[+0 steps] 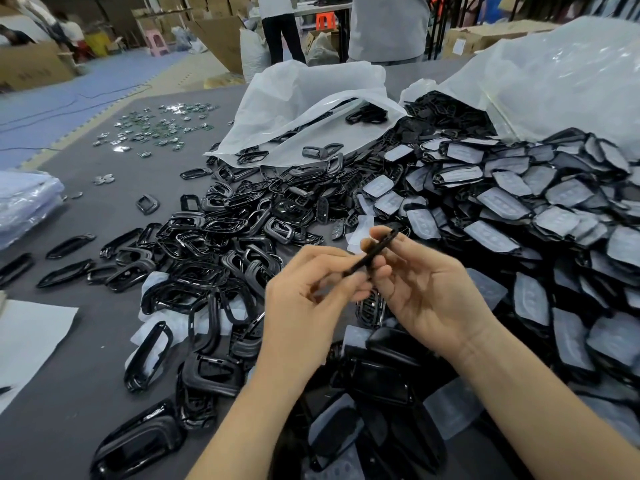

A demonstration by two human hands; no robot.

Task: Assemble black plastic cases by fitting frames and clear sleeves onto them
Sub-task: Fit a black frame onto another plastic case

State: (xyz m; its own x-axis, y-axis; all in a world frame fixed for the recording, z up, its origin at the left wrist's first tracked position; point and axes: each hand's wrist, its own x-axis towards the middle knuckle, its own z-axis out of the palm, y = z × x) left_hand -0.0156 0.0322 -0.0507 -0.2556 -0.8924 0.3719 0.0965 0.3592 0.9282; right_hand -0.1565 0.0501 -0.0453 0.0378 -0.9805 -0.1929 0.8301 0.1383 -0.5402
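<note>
Head view, one moment. I note both hands raised over the middle of the grey table (86, 393), near its front edge.

Left hand (311, 292): fingers curled, thumb and fingertips pinching the lower end of a thin black frame (372, 252). Right hand (426, 289): palm towards me, fingers bent, tips pinching the upper end of the same frame. The frame is seen edge-on and tilted, its high end to the right. I cannot tell whether a sleeve is on it.

Under and left of the hands: a heap of loose frames (225, 244), glossy black, spreading towards the left edge. Along the right side: a deep pile of sleeved cases (519, 209), black with cloudy clear covers. At the far edge: two white bags (311, 98), open, black parts spilling from them.

Far left corner: scattered shiny small parts (162, 126). Left edge: a stack of clear film (24, 199). Near left corner: a white sheet (27, 341).
</note>
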